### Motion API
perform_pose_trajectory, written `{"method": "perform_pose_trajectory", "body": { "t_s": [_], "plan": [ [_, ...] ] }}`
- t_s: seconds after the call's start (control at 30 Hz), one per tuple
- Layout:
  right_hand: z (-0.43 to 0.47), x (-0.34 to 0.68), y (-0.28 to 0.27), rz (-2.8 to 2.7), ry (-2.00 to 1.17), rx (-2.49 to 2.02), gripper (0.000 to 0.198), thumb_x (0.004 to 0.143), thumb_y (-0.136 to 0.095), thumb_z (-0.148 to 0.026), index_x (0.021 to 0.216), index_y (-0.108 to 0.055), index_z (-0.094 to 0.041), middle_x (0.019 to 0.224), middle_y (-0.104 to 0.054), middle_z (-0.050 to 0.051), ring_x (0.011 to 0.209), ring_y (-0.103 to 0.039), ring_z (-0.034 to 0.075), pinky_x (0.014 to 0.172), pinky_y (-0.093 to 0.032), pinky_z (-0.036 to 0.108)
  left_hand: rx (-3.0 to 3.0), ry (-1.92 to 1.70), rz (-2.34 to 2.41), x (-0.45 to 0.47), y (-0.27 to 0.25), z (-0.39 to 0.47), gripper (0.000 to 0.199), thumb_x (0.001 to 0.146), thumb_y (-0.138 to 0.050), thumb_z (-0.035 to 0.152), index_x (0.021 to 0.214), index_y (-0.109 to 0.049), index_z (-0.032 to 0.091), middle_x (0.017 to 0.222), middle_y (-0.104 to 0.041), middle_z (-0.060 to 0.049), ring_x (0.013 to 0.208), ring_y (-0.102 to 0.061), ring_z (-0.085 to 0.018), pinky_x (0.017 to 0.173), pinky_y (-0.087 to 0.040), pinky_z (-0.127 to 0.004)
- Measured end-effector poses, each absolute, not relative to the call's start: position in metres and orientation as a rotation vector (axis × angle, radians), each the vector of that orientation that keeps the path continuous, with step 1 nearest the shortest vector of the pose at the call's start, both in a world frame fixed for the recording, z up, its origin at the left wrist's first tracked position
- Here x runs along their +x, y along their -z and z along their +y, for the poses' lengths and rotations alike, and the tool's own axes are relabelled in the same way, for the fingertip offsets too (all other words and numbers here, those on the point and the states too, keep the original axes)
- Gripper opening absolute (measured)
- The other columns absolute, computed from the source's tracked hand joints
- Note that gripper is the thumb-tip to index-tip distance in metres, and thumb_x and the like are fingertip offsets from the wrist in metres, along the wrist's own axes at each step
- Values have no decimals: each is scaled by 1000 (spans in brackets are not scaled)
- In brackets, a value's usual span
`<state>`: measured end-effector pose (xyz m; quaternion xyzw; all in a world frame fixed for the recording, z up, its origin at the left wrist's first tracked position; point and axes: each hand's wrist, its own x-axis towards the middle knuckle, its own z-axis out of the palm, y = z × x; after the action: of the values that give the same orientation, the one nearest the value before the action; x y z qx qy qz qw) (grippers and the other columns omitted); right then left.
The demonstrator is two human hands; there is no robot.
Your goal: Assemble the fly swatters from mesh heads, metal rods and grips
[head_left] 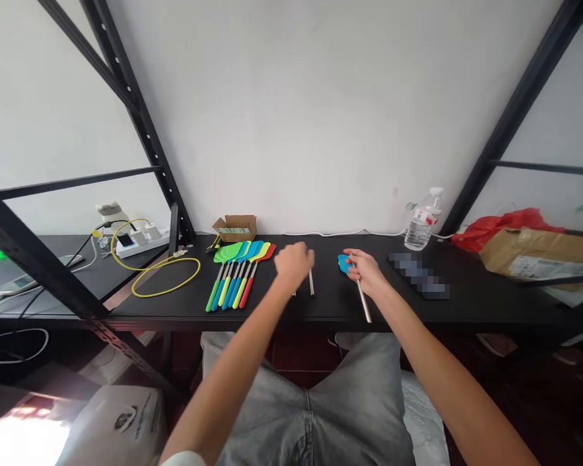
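My right hand (364, 272) is closed around a blue fly swatter (342, 263). The swatter's bare metal rod (364, 303) sticks out below the fingers toward the table's front edge, with no coloured grip on it. My left hand (293, 264) is curled over the table, slightly blurred. Thin metal rods (311, 283) lie beside and under it; whether its fingers pinch one is hidden. Left of that hand lies a row of several fly swatters (240, 274) in green, blue, yellow and red, with coloured grips toward me.
A small open cardboard box (236, 228) stands by the wall. A water bottle (423, 220) and a dark flat object (419, 276) are to the right. Farther right lies a brown package (539, 255). A yellow cable (166, 278) and power strip (142, 242) are left, beside black shelf posts.
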<state>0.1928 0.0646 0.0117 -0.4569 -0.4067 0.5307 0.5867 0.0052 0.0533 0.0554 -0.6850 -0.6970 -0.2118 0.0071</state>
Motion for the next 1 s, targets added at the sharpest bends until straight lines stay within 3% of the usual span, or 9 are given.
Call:
{"method": "perform_pose_trajectory", "body": {
  "t_s": [0.13,0.23,0.33,0.4,0.5,0.63,0.9,1.0],
  "plan": [
    [97,150,-7,-1198,-976,-1426,41,72,-53,-8,111,-60,-19,79,-62,5,50,-51,12,44,-40,24,-1913,560,-2271,-90,-54,39,32,89,-43,35,104,-69,23,101,-69,-10,96,-64,-28,77,-47,-35],
    [110,130,0,-1257,-881,-1478,47,69,-59,-6,115,-62,-16,95,-67,12,78,-64,22,64,-50,30,-1810,474,-2279,-142,-44,21,30,88,-43,33,98,-70,23,103,-68,-10,99,-62,-29,76,-47,-34],
    [111,121,10,-1399,-711,-1519,51,68,-59,-4,118,-63,-12,110,-67,17,110,-59,31,87,-47,35,-1798,402,-2264,-164,-33,3,28,87,-45,33,91,-71,22,101,-68,-10,98,-62,-29,74,-47,-33],
    [109,117,16,-1557,-516,-1566,53,71,-58,-5,123,-62,-11,119,-65,18,118,-55,33,95,-43,38,-1830,354,-2294,-165,-28,-5,30,87,-47,40,86,-71,21,95,-69,-10,94,-63,-28,73,-47,-32],
    [104,113,23,-1697,-320,-1625,54,76,-54,-7,129,-59,-11,125,-62,19,117,-56,32,96,-42,38,-1855,304,-2283,-154,-28,-12,37,85,-49,51,83,-70,20,90,-69,-11,93,-64,-29,74,-47,-34],
    [99,109,24,-1715,-297,-1647,51,79,-49,-7,129,-60,-10,122,-62,19,113,-58,30,94,-44,37,-1897,266,-2201,-134,-31,-17,45,86,-48,57,86,-70,19,94,-69,-13,92,-65,-30,75,-47,-36],
    [75,106,7,-1582,-225,-1326,34,87,-44,-16,112,-67,-18,118,-64,11,105,-60,25,92,-45,35,-1945,95,-2238,-117,-34,-18,35,92,-42,32,86,-71,13,90,-70,-17,89,-67,-29,74,-47,-35],
    [60,88,-7,-1554,-491,-1192,24,91,-46,-25,94,-70,-21,101,-70,8,93,-65,22,84,-49,32,-1931,178,-2233,-102,-38,-26,41,94,-37,37,86,-70,13,88,-70,-16,87,-68,-29,73,-47,-35]
  ]
}}
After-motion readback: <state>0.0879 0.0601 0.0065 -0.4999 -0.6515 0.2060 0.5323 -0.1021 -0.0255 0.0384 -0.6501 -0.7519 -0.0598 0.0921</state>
